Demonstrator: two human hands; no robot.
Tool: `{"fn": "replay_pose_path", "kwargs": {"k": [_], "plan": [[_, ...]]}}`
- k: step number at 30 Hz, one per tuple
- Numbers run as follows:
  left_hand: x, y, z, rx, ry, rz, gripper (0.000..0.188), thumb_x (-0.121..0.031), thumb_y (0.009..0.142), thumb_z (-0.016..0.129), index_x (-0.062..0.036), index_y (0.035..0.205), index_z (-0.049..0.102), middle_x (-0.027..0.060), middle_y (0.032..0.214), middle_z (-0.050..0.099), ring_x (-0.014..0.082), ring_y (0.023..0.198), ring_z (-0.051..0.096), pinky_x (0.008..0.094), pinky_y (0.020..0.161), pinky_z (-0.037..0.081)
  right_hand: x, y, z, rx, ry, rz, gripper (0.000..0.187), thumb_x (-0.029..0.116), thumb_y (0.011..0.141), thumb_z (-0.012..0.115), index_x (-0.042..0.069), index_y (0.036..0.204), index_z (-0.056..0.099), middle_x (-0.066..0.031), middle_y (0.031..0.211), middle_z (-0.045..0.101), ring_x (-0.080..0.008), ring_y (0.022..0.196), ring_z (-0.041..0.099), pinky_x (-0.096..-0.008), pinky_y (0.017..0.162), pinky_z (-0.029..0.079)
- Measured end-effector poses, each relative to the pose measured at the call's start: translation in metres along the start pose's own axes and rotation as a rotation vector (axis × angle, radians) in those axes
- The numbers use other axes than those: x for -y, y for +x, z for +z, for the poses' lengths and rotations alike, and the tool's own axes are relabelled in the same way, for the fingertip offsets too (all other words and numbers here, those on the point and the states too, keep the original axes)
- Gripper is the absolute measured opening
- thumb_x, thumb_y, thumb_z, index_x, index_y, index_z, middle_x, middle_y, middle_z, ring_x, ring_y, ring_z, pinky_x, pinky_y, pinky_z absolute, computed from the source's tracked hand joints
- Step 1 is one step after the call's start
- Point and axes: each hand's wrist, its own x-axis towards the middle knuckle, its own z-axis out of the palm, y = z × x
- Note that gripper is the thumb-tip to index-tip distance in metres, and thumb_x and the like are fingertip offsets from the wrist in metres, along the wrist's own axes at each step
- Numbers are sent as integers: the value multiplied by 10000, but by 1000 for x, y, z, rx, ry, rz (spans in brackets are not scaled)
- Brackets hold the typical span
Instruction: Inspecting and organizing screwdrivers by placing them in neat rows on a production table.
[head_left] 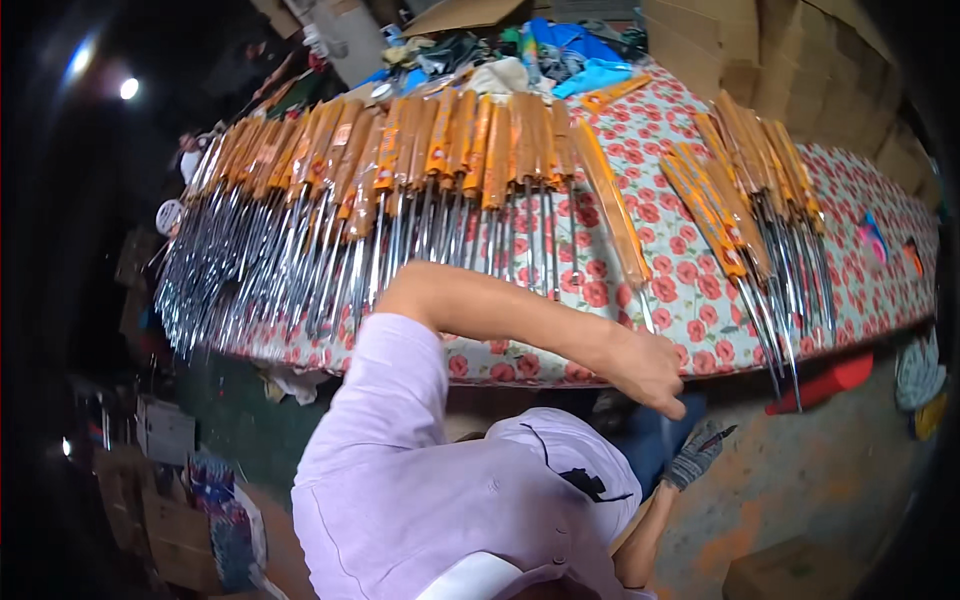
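Observation:
My bare left hand (645,372) is closed at the table's near edge, around the lower end of a skewer-like metal rod with an orange-wrapped handle (618,215). The rod's handle lies over the tablecloth, pointing away from me; its tip is hidden or blurred below my fist. My right hand (692,460), in a grey knit glove, is lower and to the right, off the table. Its fingers are wrapped round a slim dark pen-like tool (720,437) with a pointed end. A long row of similar rods (400,150) lies left of my left hand.
A smaller bunch of wrapped rods (745,205) lies on the right, tips overhanging the flowered tablecloth (640,140). Cloths and blue plastic (570,50) are heaped at the far edge. Cardboard (790,70) stands behind. A red object (825,385) is below the table's right side.

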Motion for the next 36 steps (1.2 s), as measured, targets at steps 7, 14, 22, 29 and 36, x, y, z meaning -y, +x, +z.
{"fn": "replay_pose_path", "kwargs": {"k": [7,14,22,29,36], "plan": [[39,-228,-35,176,266,-339,77,-208,894,615,-159,949,590,68,819,630,268,834,669,420,745,523,21,14,19,203,161,296,418,265,1009,634,-61,1270,624,-195,1287,652,-321,1134,621,-407,1031,465],[0,-421,-64,666,466,-682,55,-209,895,607,-200,938,640,15,918,624,204,966,619,411,985,455,37,20,20,184,257,379,439,264,997,657,-70,1280,619,-197,1289,650,-328,1150,616,-406,1042,457],[-60,-521,-53,685,498,-758,65,-206,885,607,-207,876,671,19,961,626,207,1072,606,420,1096,412,28,16,25,253,183,338,451,266,997,658,-73,1290,611,-205,1323,632,-329,1174,609,-403,1049,452],[-80,-593,-24,732,600,-1007,227,-194,894,595,-217,1078,725,32,1147,660,219,1288,535,405,1103,424,33,22,42,246,221,307,443,274,1001,650,-64,1285,621,-208,1286,654,-338,1160,620,-407,1042,457],[-61,-612,33,392,301,-1592,303,-189,938,591,-139,1230,653,142,1230,665,327,1171,630,440,959,531,64,36,41,379,77,245,455,265,997,657,-76,1295,603,-221,1238,678,-340,1112,648,-423,985,483]]}}
